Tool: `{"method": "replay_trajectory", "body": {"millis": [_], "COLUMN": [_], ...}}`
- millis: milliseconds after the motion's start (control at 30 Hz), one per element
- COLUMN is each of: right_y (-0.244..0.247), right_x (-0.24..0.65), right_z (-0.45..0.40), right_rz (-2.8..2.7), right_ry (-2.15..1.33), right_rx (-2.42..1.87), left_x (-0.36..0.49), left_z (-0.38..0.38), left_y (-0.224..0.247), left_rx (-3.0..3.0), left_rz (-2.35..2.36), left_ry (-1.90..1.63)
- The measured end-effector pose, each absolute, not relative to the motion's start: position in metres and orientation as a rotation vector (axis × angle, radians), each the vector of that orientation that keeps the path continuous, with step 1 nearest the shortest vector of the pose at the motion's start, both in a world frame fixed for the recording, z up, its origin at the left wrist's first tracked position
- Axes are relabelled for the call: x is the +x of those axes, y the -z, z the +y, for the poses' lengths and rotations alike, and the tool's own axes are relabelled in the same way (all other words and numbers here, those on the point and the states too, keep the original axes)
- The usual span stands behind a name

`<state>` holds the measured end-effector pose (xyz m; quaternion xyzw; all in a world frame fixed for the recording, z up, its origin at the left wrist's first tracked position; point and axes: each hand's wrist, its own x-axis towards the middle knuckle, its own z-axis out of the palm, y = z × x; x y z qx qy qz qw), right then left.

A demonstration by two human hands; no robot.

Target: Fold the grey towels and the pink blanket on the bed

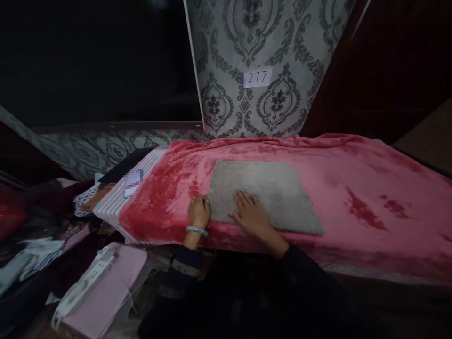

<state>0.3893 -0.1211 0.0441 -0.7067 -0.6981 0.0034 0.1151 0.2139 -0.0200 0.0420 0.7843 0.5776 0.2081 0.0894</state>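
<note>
Gray mat [277, 194], left hand [198, 212] at edge, open blanket [339, 181] rightward

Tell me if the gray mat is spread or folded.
Spread: the gray mat lies flat on the pink blanket, no crease showing, the right hand resting on it.

It looked like a home: patterned wallpaper [287, 49] showed at top centre, a large dark screen [102, 61] at upper left, a plush blanket [339, 174] across the middle, heaped cloth [44, 252] at lower left.

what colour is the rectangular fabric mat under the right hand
The rectangular fabric mat is grey, seen in the head view.
</note>
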Motion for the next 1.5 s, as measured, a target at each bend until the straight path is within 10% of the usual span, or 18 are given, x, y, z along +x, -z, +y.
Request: {"method": "replay_trajectory", "body": {"millis": [1500], "right_y": [-0.055], "right_x": [0.435], "right_z": [0.005], "right_rz": [-2.071], "right_ry": [0.082], "right_rx": [-2.104], "left_x": [0.301], "left_z": [0.051], "left_y": [-0.084], "left_rx": [2.558], "left_rz": [1.378], "left_ry": [-0.143]}}
